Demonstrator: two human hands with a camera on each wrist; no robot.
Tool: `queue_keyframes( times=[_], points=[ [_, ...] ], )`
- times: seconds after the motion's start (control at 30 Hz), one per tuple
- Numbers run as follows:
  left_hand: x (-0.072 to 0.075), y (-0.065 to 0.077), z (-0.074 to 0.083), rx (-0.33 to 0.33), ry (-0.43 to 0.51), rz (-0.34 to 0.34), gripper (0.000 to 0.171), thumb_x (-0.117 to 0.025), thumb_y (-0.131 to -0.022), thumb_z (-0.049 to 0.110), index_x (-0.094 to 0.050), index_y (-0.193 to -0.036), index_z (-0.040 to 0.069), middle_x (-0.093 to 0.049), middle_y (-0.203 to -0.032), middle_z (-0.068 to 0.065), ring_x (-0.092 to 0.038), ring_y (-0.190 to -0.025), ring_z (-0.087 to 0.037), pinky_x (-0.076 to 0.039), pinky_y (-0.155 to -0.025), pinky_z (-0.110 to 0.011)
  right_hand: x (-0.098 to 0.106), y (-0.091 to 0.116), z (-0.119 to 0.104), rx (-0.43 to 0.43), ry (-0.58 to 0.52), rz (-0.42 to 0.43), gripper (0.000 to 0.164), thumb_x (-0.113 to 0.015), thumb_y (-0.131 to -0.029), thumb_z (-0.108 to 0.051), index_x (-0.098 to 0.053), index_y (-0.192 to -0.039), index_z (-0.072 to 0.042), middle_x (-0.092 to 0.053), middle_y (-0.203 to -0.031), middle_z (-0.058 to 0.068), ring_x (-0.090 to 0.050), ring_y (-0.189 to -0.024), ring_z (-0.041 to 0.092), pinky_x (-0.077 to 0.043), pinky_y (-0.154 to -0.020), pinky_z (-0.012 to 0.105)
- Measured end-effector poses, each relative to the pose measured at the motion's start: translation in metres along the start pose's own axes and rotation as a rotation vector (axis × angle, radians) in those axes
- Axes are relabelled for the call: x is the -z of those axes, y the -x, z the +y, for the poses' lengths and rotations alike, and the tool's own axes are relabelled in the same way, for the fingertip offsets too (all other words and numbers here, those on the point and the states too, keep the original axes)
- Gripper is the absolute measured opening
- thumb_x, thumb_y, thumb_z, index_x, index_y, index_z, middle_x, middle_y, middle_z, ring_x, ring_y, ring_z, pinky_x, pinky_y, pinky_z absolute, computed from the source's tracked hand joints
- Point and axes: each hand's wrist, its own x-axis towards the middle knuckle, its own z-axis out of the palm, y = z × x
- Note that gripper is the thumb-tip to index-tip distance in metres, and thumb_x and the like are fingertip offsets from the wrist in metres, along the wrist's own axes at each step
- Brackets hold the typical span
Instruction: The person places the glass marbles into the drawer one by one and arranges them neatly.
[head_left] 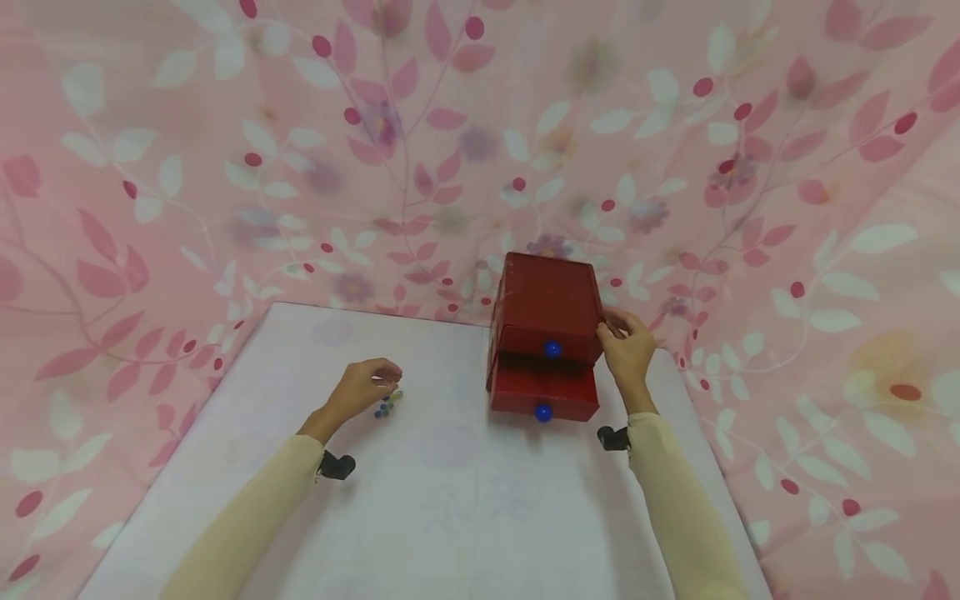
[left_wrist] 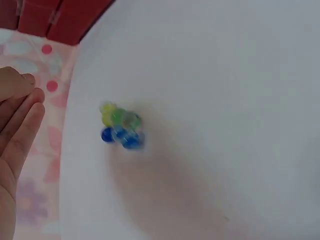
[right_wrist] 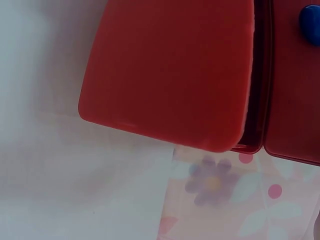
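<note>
Just above a small cluster of blue, green and yellow glass marbles (left_wrist: 120, 117) on the table, my left hand (head_left: 366, 385) hovers with loosely bent fingers. In the left wrist view its thumb and fingertips (left_wrist: 35, 97) come near each other, with nothing showing between them. My right hand (head_left: 628, 348) rests against the right side of a red two-drawer box (head_left: 551, 292), thumb at the front edge. The lower drawer (head_left: 543, 392) is pulled out, its blue knob (head_left: 543, 412) facing me. Above it, the upper drawer with another blue knob (head_left: 552, 349) is closed.
The white table (head_left: 450, 517) carries the box near its back edge, right of the marbles. Pink leaf-patterned cloth (head_left: 405, 150) hangs behind and along both sides. Black wrist mounts (head_left: 337, 466) stick out from the sleeves.
</note>
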Motion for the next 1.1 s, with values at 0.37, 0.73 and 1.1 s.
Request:
queue_keyframes(
  times=[0.37, 0.73, 1.1],
  points=[
    [0.014, 0.031, -0.029, 0.117, -0.054, 0.021, 0.018, -0.072, -0.086, 0.005, -0.069, -0.103, 0.009, -0.071, -0.099, -0.003, -0.067, -0.094, -0.023, -0.056, -0.08, -0.04, 0.0, -0.002, 0.005, 0.002, -0.065, 0.004, 0.031, -0.065, -0.077, 0.017, -0.063, -0.108, 0.018, -0.064, -0.105, 0.036, -0.061, -0.1, 0.05, -0.054, -0.088, 0.042],
    [0.011, 0.036, -0.031, 0.122, -0.055, 0.003, 0.021, -0.075, -0.083, 0.001, -0.069, -0.103, 0.003, -0.071, -0.096, -0.006, -0.067, -0.091, -0.025, -0.057, -0.079, -0.037, -0.001, -0.001, 0.002, -0.012, -0.026, 0.018, 0.03, -0.065, -0.078, 0.016, -0.065, -0.108, 0.016, -0.065, -0.103, 0.035, -0.062, -0.099, 0.049, -0.055, -0.087, 0.038],
    [0.003, 0.04, -0.035, 0.163, -0.066, -0.055, 0.022, -0.076, -0.08, -0.001, -0.069, -0.101, 0.001, -0.07, -0.093, -0.004, -0.066, -0.087, -0.021, -0.056, -0.078, -0.035, -0.002, -0.002, 0.004, -0.005, -0.048, 0.009, 0.029, -0.066, -0.078, 0.016, -0.065, -0.107, 0.016, -0.064, -0.103, 0.036, -0.062, -0.099, 0.049, -0.054, -0.088, 0.042]
  ],
)
